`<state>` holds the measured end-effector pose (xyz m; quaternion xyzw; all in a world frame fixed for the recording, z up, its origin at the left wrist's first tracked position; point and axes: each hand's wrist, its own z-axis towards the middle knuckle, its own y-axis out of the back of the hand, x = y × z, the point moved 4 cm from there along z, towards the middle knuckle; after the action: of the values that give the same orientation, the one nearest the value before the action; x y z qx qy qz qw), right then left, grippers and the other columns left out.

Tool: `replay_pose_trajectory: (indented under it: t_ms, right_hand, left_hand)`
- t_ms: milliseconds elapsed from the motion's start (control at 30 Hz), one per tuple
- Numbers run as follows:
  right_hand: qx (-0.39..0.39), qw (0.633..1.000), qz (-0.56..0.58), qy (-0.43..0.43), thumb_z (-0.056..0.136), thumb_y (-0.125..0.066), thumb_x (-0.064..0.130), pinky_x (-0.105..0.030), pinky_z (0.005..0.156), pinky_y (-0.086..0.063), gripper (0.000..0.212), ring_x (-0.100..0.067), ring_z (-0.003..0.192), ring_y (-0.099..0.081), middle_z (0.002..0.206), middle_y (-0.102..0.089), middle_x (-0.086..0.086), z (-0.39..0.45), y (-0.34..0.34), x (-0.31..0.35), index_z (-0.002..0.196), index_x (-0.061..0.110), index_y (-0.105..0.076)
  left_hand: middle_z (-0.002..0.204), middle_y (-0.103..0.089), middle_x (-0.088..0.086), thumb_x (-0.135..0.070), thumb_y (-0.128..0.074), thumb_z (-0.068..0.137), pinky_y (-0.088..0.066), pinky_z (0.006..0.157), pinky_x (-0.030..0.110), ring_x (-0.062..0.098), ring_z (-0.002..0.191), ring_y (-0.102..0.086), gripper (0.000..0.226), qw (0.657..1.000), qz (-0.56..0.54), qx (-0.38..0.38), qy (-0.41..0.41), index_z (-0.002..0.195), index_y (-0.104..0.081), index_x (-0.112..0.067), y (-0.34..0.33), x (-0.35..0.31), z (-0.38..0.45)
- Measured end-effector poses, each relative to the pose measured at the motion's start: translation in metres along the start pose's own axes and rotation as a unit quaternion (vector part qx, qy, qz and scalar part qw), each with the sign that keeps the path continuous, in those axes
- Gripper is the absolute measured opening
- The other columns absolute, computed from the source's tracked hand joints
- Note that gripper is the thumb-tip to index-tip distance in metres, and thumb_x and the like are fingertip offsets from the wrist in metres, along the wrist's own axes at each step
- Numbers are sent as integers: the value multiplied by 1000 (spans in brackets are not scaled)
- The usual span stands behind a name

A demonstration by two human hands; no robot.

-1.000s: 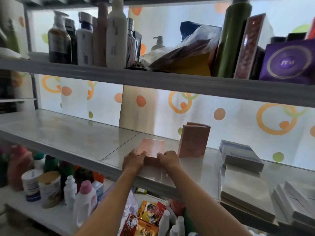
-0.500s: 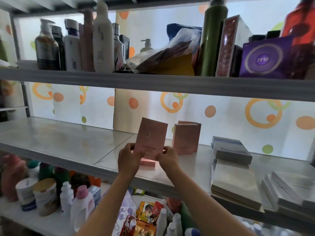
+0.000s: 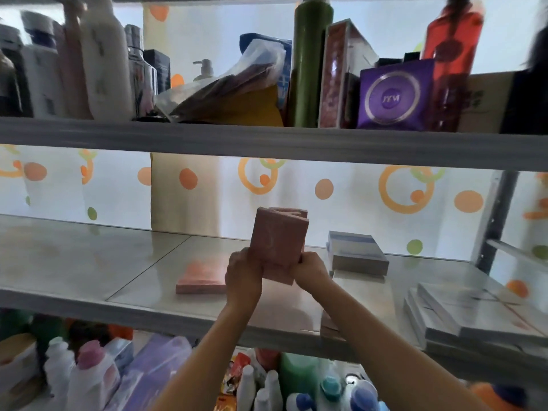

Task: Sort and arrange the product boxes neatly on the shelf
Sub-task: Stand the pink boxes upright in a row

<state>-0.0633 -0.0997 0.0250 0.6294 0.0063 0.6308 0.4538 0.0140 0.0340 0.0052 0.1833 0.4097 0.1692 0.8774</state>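
**Pink product box held upright over the middle shelf**

The pink product box (image 3: 277, 246) is up in the air, both hands on it! The left hand (image 3: 243, 275) grips the lower left corner, fingers curled round the edge, and the right hand (image 3: 311, 269) clamps the lower right corner the same way. The box stands nearly upright, tipped a touch to the right, above the middle shelf (image 3: 89, 262) and clear of its surface. Right behind it peeks the top of another pink box (image 3: 292, 212), standing upright too; whether the two touch, I cannot tell.

Down on the shelf, just left of the left hand, a flat pink box (image 3: 201, 277) lies on its face. To the right of the hands sits a blue-and-white box (image 3: 354, 250) lying flat, and further right, near the shelf's front edge, a stack of white boxes (image 3: 462, 310).

Upstairs, the top shelf (image 3: 267, 142) is crowded: a green bottle (image 3: 308, 63), a purple box (image 3: 393, 94), a red bottle (image 3: 450, 54), a plastic bag (image 3: 231, 93). Below, blurred bottles (image 3: 89, 375) fill the bottom level.
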Motion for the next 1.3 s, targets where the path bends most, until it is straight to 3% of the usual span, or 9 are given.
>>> replay_pose_trajectory:
  t_ms: [100,200,300,433,633,733,933,1200,1300]
  right_hand:
    - [5,997,-64,-51,86,-55,11,-37,70,-55,16,-27,73,-64,70,-63,-7,13,9,-22,72,8,-64]
    - [3,993,-95,-67,86,-54,8,-31,64,-45,18,-25,73,-57,72,-58,-8,25,16,-33,67,8,-56]
    - [13,992,-102,-72,85,-53,6,-30,65,-50,10,-27,75,-61,79,-62,-11,38,18,-38,78,4,-61]
    - [11,994,-92,-57,88,-54,19,-41,78,-59,19,-32,83,-69,81,-68,-14,53,19,-44,79,5,-64]
    - [9,994,-103,-33,83,-61,12,-27,67,-43,4,-24,79,-60,82,-64,-8,59,13,-49,84,9,-64]
    - [-1,994,-109,-17,82,-62,12,-27,65,-41,3,-26,78,-61,80,-63,-8,58,12,-49,82,9,-63]
    - [4,994,-111,-12,83,-62,14,-28,67,-43,4,-26,78,-59,81,-62,-7,50,12,-44,83,11,-61]
    - [-17,996,-91,-5,84,-62,20,-35,75,-52,17,-30,90,-64,94,-68,-12,29,18,-28,93,6,-64]
    - [-35,995,-89,-20,86,-65,23,-31,71,-45,31,-27,87,-59,93,-61,-11,18,26,-20,103,-2,-60]
  left_hand:
    - [94,-69,10,-13,-44,98,-47,70,30,27,85,-65,24,998,-21,36,53,98,-67,-4,-26,4,-4]
    - [95,-70,9,-13,-47,96,-43,71,25,20,79,-61,21,994,-53,56,73,100,-67,-7,-44,3,-5]
    - [100,-69,11,-12,-52,95,-38,72,22,25,88,-63,20,994,-45,61,72,106,-66,-3,-51,0,0]
    - [104,-69,11,-12,-51,96,-42,76,23,26,92,-65,21,996,-33,60,53,109,-65,-4,-60,3,9]
    - [106,-70,11,-13,-49,99,-50,84,32,28,94,-66,21,997,-37,48,52,111,-63,-4,-68,11,18]
    - [101,-70,12,-16,-46,102,-48,79,28,23,85,-63,22,997,-44,36,52,107,-64,-3,-69,11,19]
    - [103,-72,8,-15,-51,100,-53,92,36,24,88,-68,20,995,-46,51,66,110,-65,-6,-71,14,14]
    - [107,-70,12,-17,-59,95,-52,91,37,29,95,-68,23,989,-48,83,117,113,-64,-3,-57,11,2]
    - [111,-69,10,-21,-61,95,-51,88,34,28,98,-66,26,987,-58,86,126,114,-63,-2,-51,9,-5]
